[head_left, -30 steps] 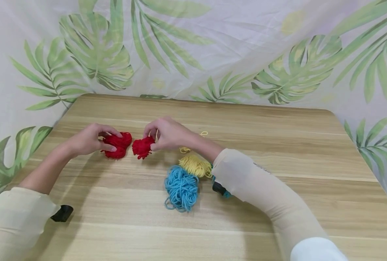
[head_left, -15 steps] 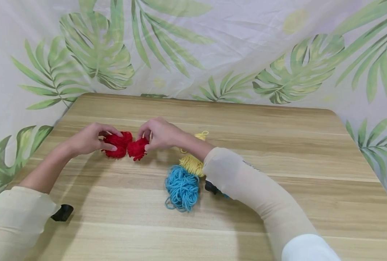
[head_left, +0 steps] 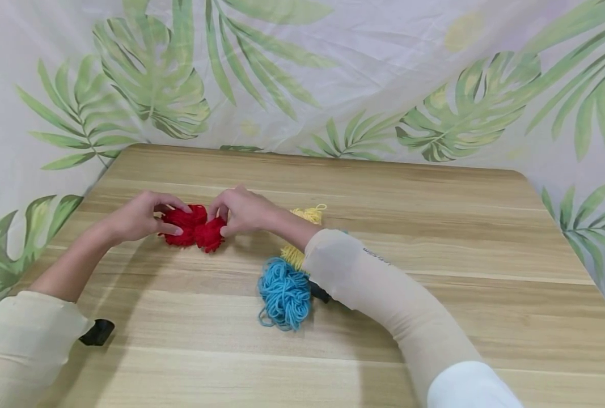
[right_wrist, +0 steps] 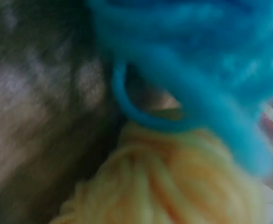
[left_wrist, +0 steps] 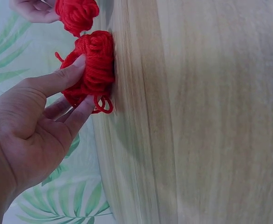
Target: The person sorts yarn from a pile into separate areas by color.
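Observation:
My left hand [head_left: 135,218] grips a skein of red yarn [head_left: 178,220] resting on the wooden table, thumb on the near side. The left wrist view shows this red skein [left_wrist: 99,65] between thumb and fingers, small loops hanging from its end. A smaller red yarn bundle [head_left: 210,235] is pinched between the thumb and fingers of my right hand [head_left: 245,211]. In the head view the two red bundles touch side by side.
Blue yarn [head_left: 284,294] lies near the table's middle. Yellow yarn [head_left: 292,256] sits behind it, partly hidden by my right forearm. Both fill the right wrist view, close and blurred: blue yarn [right_wrist: 211,93] above yellow yarn [right_wrist: 174,172]. A leaf-patterned cloth [head_left: 363,68] hangs behind the table.
My right hand has moved left with the smaller red bundle, closing the gap to the larger one. The left hand and its skein have stayed in place.

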Demonstrator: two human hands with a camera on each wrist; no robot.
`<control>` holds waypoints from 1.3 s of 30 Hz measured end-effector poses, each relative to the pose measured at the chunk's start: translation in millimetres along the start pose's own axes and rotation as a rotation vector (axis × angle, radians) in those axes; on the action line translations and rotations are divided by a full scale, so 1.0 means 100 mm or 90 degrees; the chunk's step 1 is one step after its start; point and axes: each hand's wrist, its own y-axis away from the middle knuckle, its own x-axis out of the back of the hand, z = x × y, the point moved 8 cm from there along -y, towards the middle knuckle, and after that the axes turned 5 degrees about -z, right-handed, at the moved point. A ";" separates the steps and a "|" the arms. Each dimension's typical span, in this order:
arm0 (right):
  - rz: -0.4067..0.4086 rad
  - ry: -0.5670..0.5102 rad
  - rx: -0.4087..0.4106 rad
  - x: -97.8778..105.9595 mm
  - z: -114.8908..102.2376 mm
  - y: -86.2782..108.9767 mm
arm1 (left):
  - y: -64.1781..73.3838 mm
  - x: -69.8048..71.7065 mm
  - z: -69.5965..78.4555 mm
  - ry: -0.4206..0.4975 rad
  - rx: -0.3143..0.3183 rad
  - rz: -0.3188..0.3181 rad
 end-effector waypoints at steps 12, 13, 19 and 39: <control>-0.003 0.000 -0.027 -0.04 0.06 -0.05 | 0.00 0.00 0.04 0.009 -0.002 -0.005; -0.003 0.001 -0.029 -0.04 0.06 -0.05 | 0.00 0.00 0.04 0.009 -0.003 -0.005; 0.005 -0.001 -0.068 -0.04 0.10 -0.05 | 0.01 0.01 0.06 0.009 -0.011 -0.001; 0.006 0.035 -0.098 -0.12 0.16 -0.07 | 0.01 0.00 0.02 -0.002 -0.001 -0.002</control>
